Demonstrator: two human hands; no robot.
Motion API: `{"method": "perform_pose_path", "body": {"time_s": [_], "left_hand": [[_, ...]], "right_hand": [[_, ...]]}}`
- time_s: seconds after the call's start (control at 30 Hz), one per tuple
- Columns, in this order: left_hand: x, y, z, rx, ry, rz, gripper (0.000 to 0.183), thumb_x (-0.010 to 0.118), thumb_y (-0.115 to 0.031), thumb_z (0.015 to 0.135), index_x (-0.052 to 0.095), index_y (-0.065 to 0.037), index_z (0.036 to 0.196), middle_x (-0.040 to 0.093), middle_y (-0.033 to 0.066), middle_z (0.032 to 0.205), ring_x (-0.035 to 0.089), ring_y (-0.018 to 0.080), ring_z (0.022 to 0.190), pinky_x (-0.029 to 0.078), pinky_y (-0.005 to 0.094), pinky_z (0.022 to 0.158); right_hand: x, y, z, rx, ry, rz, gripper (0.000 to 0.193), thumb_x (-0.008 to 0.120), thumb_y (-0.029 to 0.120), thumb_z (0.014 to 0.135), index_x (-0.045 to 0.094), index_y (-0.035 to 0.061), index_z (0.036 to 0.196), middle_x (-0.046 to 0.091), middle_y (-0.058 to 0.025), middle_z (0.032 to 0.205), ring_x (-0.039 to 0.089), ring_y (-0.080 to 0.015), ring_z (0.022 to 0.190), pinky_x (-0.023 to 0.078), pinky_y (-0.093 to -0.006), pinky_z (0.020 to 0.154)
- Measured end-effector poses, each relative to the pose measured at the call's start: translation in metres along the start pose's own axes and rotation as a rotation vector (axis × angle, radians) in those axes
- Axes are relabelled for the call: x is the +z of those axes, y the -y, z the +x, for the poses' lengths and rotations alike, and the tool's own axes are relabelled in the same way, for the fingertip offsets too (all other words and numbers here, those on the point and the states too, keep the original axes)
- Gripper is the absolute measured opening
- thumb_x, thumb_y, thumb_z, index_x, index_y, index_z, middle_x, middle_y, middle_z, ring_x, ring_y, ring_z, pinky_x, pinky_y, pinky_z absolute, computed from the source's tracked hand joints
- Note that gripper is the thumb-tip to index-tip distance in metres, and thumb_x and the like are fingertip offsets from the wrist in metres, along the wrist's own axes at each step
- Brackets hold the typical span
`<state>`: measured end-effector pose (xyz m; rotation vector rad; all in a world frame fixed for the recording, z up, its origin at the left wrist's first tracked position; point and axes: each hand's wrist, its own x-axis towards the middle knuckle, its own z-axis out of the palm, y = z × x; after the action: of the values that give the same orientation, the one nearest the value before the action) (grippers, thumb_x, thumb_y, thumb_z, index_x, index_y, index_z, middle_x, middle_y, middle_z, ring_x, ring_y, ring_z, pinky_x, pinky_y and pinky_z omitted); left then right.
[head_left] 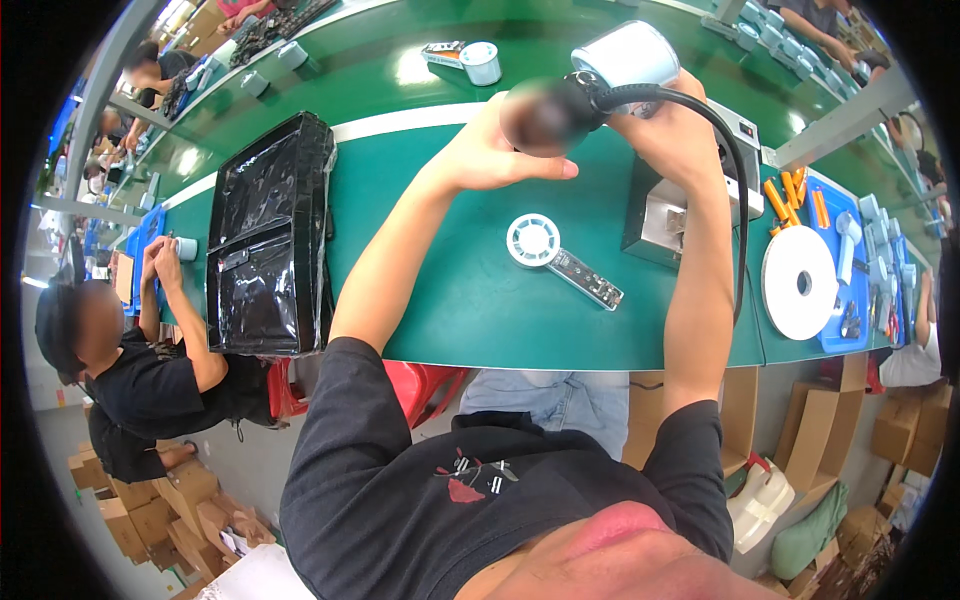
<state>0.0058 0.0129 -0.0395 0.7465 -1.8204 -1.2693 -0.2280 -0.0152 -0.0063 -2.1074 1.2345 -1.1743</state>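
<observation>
My right hand [668,135] is closed around a pale blue cylindrical fan housing [625,58] above the far side of the green workbench [430,270]. Close beside it, my left hand [482,150] curls around a dark object [548,118], its thumb stretched along the near side. That object is blurred, so its kind is unclear. From its right end a thick black cable [738,170] arches over my right wrist and down along the forearm. Below my hands lies an opened handheld fan [534,240], its round white grille up and parts exposed in its narrow handle.
A black plastic-lined tray [268,240] stands left. On the right are a metal box-like device [660,215], a white reel [800,283], orange-handled tools [783,205] and a blue tray [848,320]. Another blue cylinder [481,63] sits farther back. A co-worker [150,350] works at left.
</observation>
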Motion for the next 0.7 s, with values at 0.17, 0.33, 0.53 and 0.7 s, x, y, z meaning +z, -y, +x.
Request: {"method": "perform_pose_path", "body": {"time_s": [0.17, 0.33, 0.53, 0.7], "left_hand": [[-0.002, -0.001, -0.003, -0.001, -0.002, -0.012, 0.046, 0.085, -0.001, 0.078, 0.066, -0.006, 0.12, 0.065, 0.0002, 0.086, 0.061, 0.0082, 0.078, 0.049, 0.0264, 0.068], [0.01, -0.002, 0.007, 0.011, -0.05, -0.02, 0.067, 0.089, -0.005, 0.078, 0.058, -0.002, 0.137, 0.06, -0.0038, 0.089, 0.052, 0.0049, 0.074, 0.047, 0.0243, 0.068], [0.004, -0.006, -0.005, -0.019, -0.08, -0.058, 0.059, 0.082, 0.008, 0.078, 0.059, -0.003, 0.131, 0.061, 0.001, 0.093, 0.058, 0.0102, 0.084, 0.05, 0.026, 0.073], [0.015, -0.007, 0.002, 0.002, -0.072, -0.111, 0.055, 0.078, 0.01, 0.081, 0.059, -0.002, 0.131, 0.062, 0.0027, 0.092, 0.058, 0.0106, 0.08, 0.049, 0.0271, 0.07]], "right_hand": [[0.001, 0.014, -0.001, -0.035, -0.004, 0.046, 0.033, 0.083, 0.016, 0.074, 0.075, 0.0009, 0.102, 0.076, -0.0121, 0.095, 0.071, -0.0217, 0.088, 0.055, -0.0367, 0.083], [-0.011, 0.021, -0.004, 0.013, -0.014, 0.161, 0.03, 0.084, 0.018, 0.072, 0.076, 0.0022, 0.097, 0.077, -0.0119, 0.09, 0.072, -0.0236, 0.083, 0.056, -0.0374, 0.078], [0.008, -0.007, 0.007, -0.072, 0.027, 0.326, 0.047, 0.092, 0.027, 0.071, 0.068, -0.0013, 0.1, 0.076, -0.0207, 0.091, 0.077, -0.0286, 0.088, 0.059, -0.0379, 0.08], [-0.003, -0.007, 0.002, -0.076, 0.015, 0.218, 0.051, 0.092, 0.017, 0.071, 0.069, 0.0001, 0.113, 0.077, -0.0137, 0.094, 0.073, -0.0182, 0.087, 0.058, -0.0341, 0.08]]}}
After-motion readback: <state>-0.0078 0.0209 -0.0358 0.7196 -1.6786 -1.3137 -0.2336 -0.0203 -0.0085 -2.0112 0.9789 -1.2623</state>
